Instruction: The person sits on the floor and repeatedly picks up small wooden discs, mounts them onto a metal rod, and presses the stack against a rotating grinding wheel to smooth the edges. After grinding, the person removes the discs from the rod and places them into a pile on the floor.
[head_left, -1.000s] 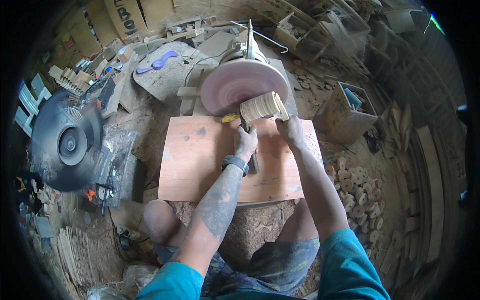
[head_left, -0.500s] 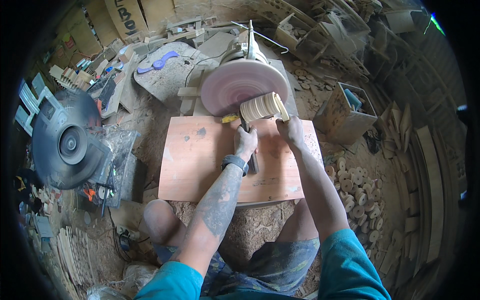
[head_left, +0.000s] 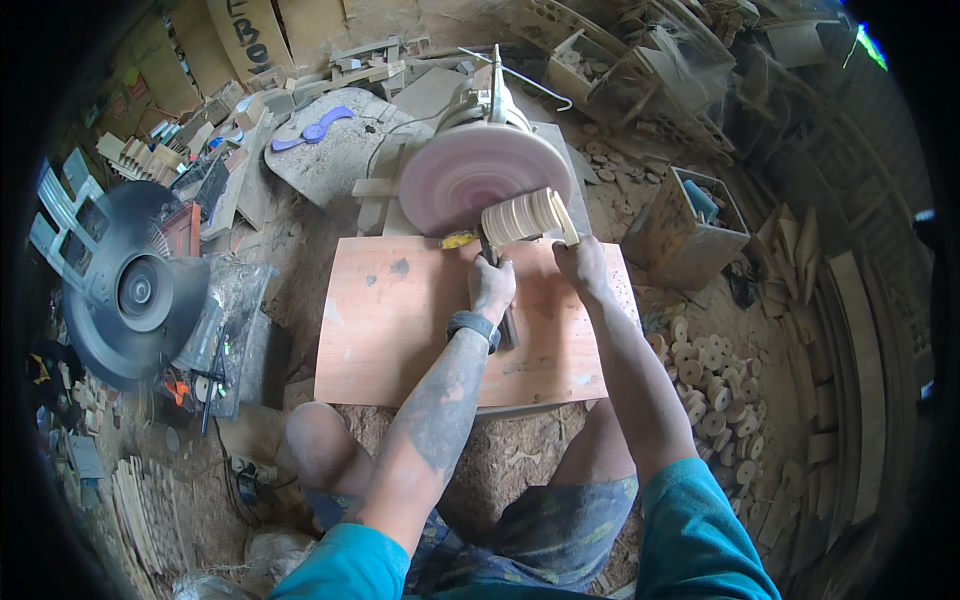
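Note:
A stack of pale wooden discs [head_left: 516, 219] lies sideways against the front of a large, round, pinkish sanding disc [head_left: 470, 170], whose surface shows ring-shaped streaks. My left hand [head_left: 491, 284] is closed round a dark bar [head_left: 509, 329] that runs under the stack and back over the board. At the stack's right end is a pale, crank-like wooden handle [head_left: 565, 217], and the fingers of my right hand [head_left: 580, 262] are closed on its lower end. Beside the stack, at the sanding disc's lower edge, sits a small yellow piece [head_left: 458, 240].
A wooden board [head_left: 375, 335] spans the space before the sanding disc. At left stands a dusty fan [head_left: 140, 290] with blurred blades. An open wooden box [head_left: 685, 238] and a heap of small wooden discs [head_left: 722, 385] are at right. A purple blade-shaped piece [head_left: 314, 131] lies behind.
Both hands keep their grip and the stack stays against the sanding disc. The view has shifted slightly, and the fan at left sits a little differently.

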